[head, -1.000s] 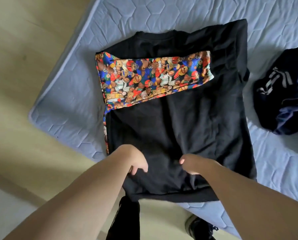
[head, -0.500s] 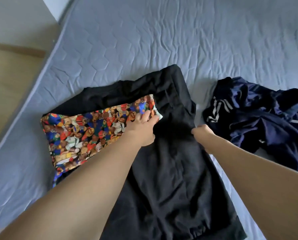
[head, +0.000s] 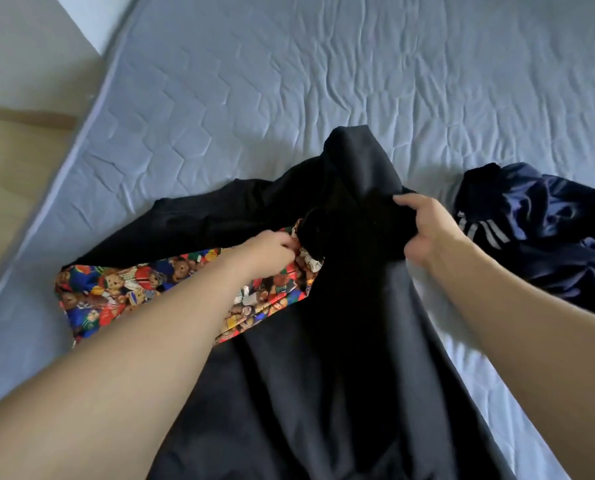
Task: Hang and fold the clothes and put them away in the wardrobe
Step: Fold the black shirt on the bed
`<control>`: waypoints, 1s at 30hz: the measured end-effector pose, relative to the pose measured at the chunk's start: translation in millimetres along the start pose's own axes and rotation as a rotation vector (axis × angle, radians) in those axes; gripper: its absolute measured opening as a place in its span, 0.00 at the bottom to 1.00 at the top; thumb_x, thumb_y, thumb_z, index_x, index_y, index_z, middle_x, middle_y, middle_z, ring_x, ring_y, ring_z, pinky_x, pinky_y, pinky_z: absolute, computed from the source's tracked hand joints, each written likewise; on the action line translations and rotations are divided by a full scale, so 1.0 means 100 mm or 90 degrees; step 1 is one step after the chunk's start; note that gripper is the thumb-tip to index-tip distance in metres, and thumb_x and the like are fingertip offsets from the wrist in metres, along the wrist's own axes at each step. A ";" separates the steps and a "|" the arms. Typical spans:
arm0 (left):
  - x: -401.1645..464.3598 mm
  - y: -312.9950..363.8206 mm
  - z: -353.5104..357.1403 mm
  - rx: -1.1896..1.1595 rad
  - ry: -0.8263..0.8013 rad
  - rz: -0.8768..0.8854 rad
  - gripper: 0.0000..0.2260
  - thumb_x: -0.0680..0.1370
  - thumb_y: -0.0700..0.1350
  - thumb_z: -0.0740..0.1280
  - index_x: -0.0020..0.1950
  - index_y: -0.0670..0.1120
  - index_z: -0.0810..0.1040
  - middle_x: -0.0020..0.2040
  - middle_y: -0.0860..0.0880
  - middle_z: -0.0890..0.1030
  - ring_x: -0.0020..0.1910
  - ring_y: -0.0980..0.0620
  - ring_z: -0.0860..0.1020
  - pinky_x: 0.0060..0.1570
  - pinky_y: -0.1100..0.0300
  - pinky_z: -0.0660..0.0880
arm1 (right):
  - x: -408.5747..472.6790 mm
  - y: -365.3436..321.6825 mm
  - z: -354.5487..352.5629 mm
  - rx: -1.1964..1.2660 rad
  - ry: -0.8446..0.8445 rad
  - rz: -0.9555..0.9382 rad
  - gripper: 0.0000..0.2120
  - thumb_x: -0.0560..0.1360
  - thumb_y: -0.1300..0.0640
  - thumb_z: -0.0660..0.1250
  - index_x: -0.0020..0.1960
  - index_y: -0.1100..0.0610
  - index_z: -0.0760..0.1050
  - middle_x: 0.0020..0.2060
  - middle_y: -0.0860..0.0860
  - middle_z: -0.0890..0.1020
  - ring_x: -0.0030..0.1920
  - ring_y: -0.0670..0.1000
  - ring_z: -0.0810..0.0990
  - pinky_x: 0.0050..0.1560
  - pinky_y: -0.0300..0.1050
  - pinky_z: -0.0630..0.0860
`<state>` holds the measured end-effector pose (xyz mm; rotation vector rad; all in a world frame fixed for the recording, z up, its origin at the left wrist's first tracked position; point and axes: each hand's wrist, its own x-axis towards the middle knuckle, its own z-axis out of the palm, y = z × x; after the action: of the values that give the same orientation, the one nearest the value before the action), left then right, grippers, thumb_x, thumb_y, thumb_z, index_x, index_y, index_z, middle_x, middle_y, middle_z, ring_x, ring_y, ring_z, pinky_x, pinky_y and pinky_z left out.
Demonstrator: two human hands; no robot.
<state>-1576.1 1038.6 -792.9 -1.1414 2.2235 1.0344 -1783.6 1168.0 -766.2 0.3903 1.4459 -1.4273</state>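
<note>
Since lying flat, black shirt [head: 341,341] bunched.

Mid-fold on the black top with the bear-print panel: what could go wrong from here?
1. The left hand pinches the bear-print panel and the right hand grips the black top at bunched spots, so the fold may come out creased or lopsided.
2. The navy striped garment lies right beside the top on the mattress; a sideways pull might snag it.

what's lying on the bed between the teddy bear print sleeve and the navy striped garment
In the head view, the black shirt body lies between the teddy bear print sleeve and navy striped garment; the right hand grips it.
</note>
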 end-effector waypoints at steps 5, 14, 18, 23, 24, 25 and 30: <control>-0.08 0.36 -0.70 -0.035 0.105 0.009 0.18 0.79 0.45 0.56 0.68 0.49 0.71 0.65 0.49 0.74 0.57 0.51 0.74 0.57 0.58 0.70 | -0.36 -0.23 -0.05 0.316 -0.022 -0.059 0.03 0.68 0.60 0.66 0.42 0.57 0.77 0.41 0.53 0.84 0.45 0.55 0.83 0.52 0.51 0.78; -0.49 1.09 -1.07 0.021 0.046 0.004 0.20 0.80 0.43 0.54 0.72 0.47 0.66 0.71 0.46 0.69 0.67 0.47 0.69 0.61 0.56 0.66 | -0.71 -1.14 0.13 0.191 0.175 -0.007 0.13 0.74 0.52 0.68 0.57 0.56 0.78 0.52 0.51 0.82 0.50 0.53 0.80 0.50 0.48 0.78; -0.68 1.30 -1.27 -0.001 0.045 0.016 0.21 0.81 0.43 0.54 0.74 0.48 0.64 0.73 0.48 0.66 0.69 0.47 0.67 0.64 0.54 0.65 | -0.94 -1.17 0.25 -0.035 0.308 -0.308 0.11 0.74 0.62 0.64 0.55 0.54 0.79 0.47 0.50 0.80 0.45 0.50 0.78 0.45 0.43 0.77; -0.79 1.26 -1.56 0.043 0.102 0.004 0.18 0.80 0.42 0.55 0.69 0.46 0.69 0.69 0.46 0.70 0.66 0.45 0.70 0.62 0.54 0.67 | -1.22 -0.68 0.27 -0.794 0.140 -0.924 0.15 0.69 0.67 0.59 0.45 0.57 0.82 0.35 0.53 0.81 0.40 0.55 0.78 0.47 0.43 0.71; -0.79 1.23 -1.62 0.060 0.119 -0.006 0.16 0.79 0.42 0.55 0.66 0.45 0.71 0.67 0.45 0.72 0.64 0.44 0.71 0.61 0.54 0.68 | -1.22 -0.55 0.27 -0.929 0.038 -0.947 0.16 0.66 0.67 0.60 0.44 0.56 0.83 0.34 0.54 0.81 0.39 0.57 0.79 0.45 0.43 0.72; -0.80 1.21 -1.65 0.077 0.133 -0.018 0.15 0.78 0.41 0.55 0.64 0.45 0.72 0.65 0.44 0.73 0.62 0.44 0.72 0.61 0.52 0.70 | -1.26 -0.42 0.27 -1.082 -0.077 -0.867 0.17 0.65 0.66 0.60 0.47 0.53 0.83 0.37 0.54 0.82 0.42 0.57 0.80 0.46 0.43 0.74; -0.76 1.50 -1.59 0.103 0.147 -0.025 0.16 0.78 0.42 0.55 0.65 0.44 0.71 0.65 0.44 0.72 0.61 0.43 0.72 0.62 0.50 0.70 | -1.15 0.15 -0.11 -1.236 -0.206 -0.154 0.17 0.75 0.59 0.59 0.62 0.52 0.77 0.55 0.52 0.76 0.64 0.57 0.73 0.63 0.47 0.72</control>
<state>-1662.5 1010.3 -580.8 -1.2806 2.4000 0.7222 -1727.5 1228.4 -683.9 -1.1753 1.8962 0.2322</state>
